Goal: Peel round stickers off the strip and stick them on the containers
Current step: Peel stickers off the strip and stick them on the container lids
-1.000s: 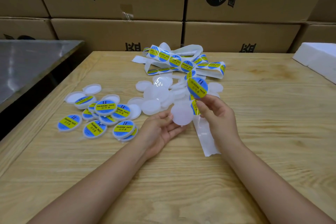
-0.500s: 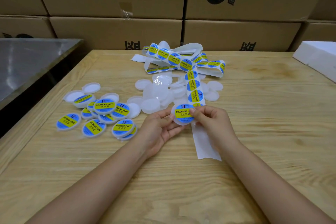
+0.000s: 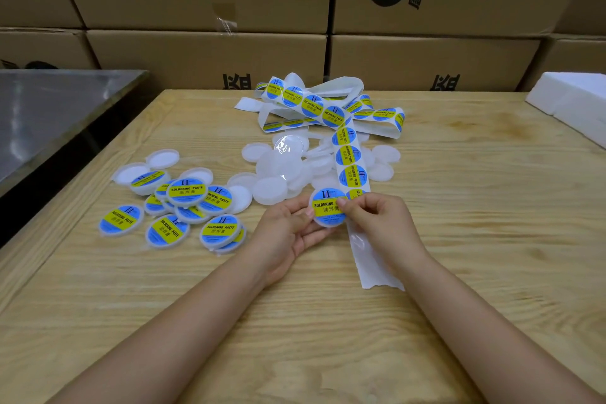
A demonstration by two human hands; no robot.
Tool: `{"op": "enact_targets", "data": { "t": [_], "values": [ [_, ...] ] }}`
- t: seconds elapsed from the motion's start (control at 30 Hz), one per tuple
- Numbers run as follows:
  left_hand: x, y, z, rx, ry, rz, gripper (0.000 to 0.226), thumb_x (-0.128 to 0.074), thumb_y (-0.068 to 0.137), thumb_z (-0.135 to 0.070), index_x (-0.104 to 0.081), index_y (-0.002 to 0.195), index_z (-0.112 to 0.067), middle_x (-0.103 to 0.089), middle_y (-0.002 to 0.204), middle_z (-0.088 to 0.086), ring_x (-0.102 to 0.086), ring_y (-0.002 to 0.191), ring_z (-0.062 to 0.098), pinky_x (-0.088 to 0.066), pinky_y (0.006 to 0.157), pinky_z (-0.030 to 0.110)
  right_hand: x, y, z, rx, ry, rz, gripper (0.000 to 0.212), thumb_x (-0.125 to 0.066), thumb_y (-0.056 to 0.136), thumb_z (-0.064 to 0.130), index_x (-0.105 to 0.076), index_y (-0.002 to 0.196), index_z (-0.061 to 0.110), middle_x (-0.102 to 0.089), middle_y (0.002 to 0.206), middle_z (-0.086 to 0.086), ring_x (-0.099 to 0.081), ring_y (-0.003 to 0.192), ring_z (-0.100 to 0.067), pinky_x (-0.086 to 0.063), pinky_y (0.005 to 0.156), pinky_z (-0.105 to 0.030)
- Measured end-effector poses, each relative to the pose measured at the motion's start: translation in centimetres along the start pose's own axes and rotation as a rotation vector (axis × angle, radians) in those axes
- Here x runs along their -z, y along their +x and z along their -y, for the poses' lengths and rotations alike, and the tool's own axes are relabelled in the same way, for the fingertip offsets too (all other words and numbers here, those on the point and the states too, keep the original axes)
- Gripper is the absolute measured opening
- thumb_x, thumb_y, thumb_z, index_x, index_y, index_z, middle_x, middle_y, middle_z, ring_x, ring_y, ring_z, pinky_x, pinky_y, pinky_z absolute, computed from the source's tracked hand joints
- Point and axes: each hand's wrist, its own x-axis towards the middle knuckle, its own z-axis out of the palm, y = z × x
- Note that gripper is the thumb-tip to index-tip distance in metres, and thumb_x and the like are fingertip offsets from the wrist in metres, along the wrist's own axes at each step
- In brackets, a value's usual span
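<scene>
Two bare forearms reach in over the pale wooden worktop (image 3: 475, 239) and meet just ahead. The left hand (image 3: 288, 228) lies palm up with its fingers (image 3: 314, 234) curled under a small round container (image 3: 329, 222), gripping it from the left. The right hand (image 3: 382, 220) has its fingers (image 3: 355, 211) bent in and pinches the container's right edge, thumb tip down on the blue and yellow sticker (image 3: 323, 207) that covers its top. So the container sits between the two sets of fingertips, held just above the worktop.

Under the right hand runs the strip (image 3: 352, 174); its bare white end lies toward the person, and the stickers go on past the knuckles into a loose tangle farther back. To the left sit the labelled containers (image 3: 187, 193) in a heap, and beyond the hands a pile of bare containers (image 3: 282, 170). At the back stand cardboard boxes (image 3: 210, 56), with a white foam block (image 3: 574, 102) on the right and a metal surface (image 3: 49, 108) on the left.
</scene>
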Motion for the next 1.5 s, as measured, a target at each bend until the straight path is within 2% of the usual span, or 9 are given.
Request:
{"op": "enact_targets", "data": {
  "t": [0.43,0.63,0.77,0.93,1.07,1.23,1.3,1.37,1.5],
  "values": [
    [-0.6,-0.2,0.5,-0.082,0.199,-0.089,0.026,-0.038,0.097,0.001,-0.061,0.102,-0.01,-0.071,0.101,0.012,-0.068,0.094,0.023,-0.053,0.088,0.032,-0.3,-0.2,0.1,0.022,-0.131,-0.05,0.026,-0.069,0.084,0.026,-0.067,0.067,0.006,-0.062,0.064,-0.006,-0.051,0.063,-0.013,-0.041,0.065,-0.028],
    [-1.0,-0.2,1.3,-0.272,0.439,-0.143,0.032,-0.041,0.095,0.003,-0.061,0.093,-0.021,-0.073,0.079,-0.007,-0.069,0.079,0.006,-0.055,0.071,0.018,-0.9,-0.4,0.0,0.098,-0.325,-0.183,0.021,-0.07,0.082,0.03,-0.068,0.067,0.016,-0.052,0.052,0.01,-0.046,0.051,-0.002,-0.035,0.054,-0.012],
    [-0.9,-0.4,1.9,-0.472,0.635,-0.173,0.029,-0.046,0.093,0.001,-0.06,0.099,-0.024,-0.071,0.095,-0.004,-0.068,0.091,0.009,-0.053,0.083,0.028,-1.0,-0.6,-0.1,0.114,-0.284,-0.23,0.019,-0.072,0.079,0.034,-0.072,0.072,0.016,-0.055,0.055,0.01,-0.043,0.056,-0.007,-0.033,0.055,-0.014],
    [-1.1,-0.8,2.1,-0.628,0.799,-0.18,0.031,-0.046,0.087,-0.012,-0.054,0.102,-0.038,-0.066,0.093,-0.026,-0.063,0.093,-0.006,-0.046,0.075,0.008,-1.5,-0.7,-0.3,0.057,-0.114,-0.222,0.016,-0.076,0.073,0.035,-0.075,0.078,0.02,-0.061,0.061,0.014,-0.045,0.064,-0.01,-0.038,0.064,-0.022],
    [-0.7,-0.5,2.3,-0.671,0.926,-0.187,0.03,-0.045,0.088,-0.014,-0.059,0.113,-0.023,-0.066,0.1,-0.017,-0.063,0.094,-0.003,-0.048,0.081,0.016,-1.8,-0.9,-0.2,0.022,-0.06,-0.199,0.014,-0.078,0.071,0.036,-0.076,0.079,0.025,-0.068,0.071,0.013,-0.052,0.072,-0.014,-0.048,0.077,-0.036],
    [-0.9,-0.7,2.1,-0.663,0.874,-0.221,0.028,-0.046,0.088,-0.017,-0.057,0.109,-0.031,-0.07,0.096,-0.005,-0.066,0.089,0.012,-0.052,0.076,0.029,-2.3,-1.2,-0.1,0.052,-0.158,-0.237,0.011,-0.076,0.066,0.047,-0.066,0.069,0.043,-0.067,0.078,0.015,-0.051,0.069,-0.008,-0.044,0.091,-0.049],
    [-1.0,-0.7,1.9,-0.624,0.83,-0.227,0.025,-0.046,0.09,-0.016,-0.054,0.102,-0.036,-0.07,0.091,0.008,-0.066,0.085,0.026,-0.051,0.076,0.04,-2.3,-1.0,-0.2,0.044,-0.178,-0.237,0.033,-0.076,0.065,0.048,-0.067,0.096,0.038,-0.066,0.08,0.013,-0.049,0.064,-0.004,-0.045,0.091,-0.04],
    [-1.3,-0.7,1.8,-0.533,0.672,-0.191,0.024,-0.045,0.095,-0.007,-0.057,0.102,-0.027,-0.071,0.092,0.007,-0.069,0.087,0.02,-0.054,0.082,0.036,-2.1,-0.8,-0.3,0.047,-0.092,-0.223,0.062,-0.08,0.068,0.037,-0.058,0.125,0.028,-0.063,0.078,0.01,-0.046,0.059,0.0,-0.045,0.078,-0.016],
    [-1.3,-0.5,0.8,-0.253,0.196,-0.09,0.027,-0.036,0.097,0.003,-0.059,0.106,-0.007,-0.074,0.093,0.004,-0.07,0.089,0.018,-0.056,0.078,0.025,-2.3,-0.5,-0.4,0.18,-0.132,-0.189,0.038,-0.078,0.074,0.023,-0.066,0.109,0.022,-0.048,0.062,0.006,-0.041,0.052,0.0,-0.036,0.058,-0.009]
  ]
}}
